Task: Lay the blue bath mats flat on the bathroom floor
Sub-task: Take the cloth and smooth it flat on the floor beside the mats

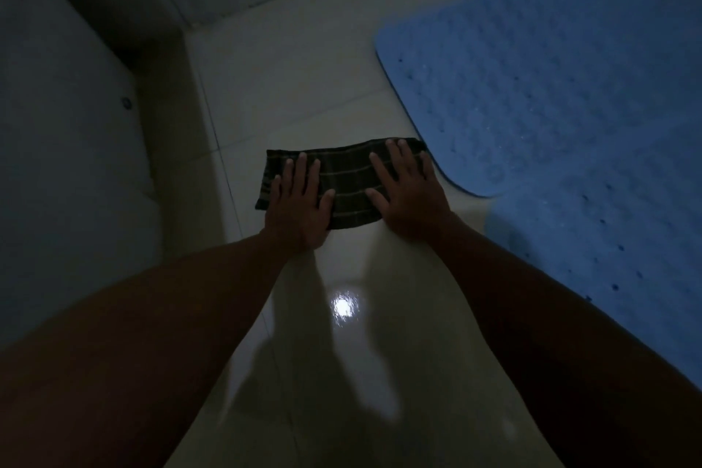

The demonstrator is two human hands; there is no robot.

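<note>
A blue bath mat (539,80) with small holes lies flat on the pale tiled floor (304,80) at the upper right. A second blue mat (607,239) lies flat below it at the right edge, its upper part tucked against the first. Left of the mats a dark striped folded cloth (345,179) lies on the floor. My left hand (300,201) presses flat on the cloth's left half, fingers straight. My right hand (406,190) presses flat on its right half, close to the upper mat's rounded corner.
The room is dim. A white wall or door panel (64,163) rises at the left, and a dark recess sits in the far left corner. A bright light reflection (343,306) shines on the glossy tiles between my forearms.
</note>
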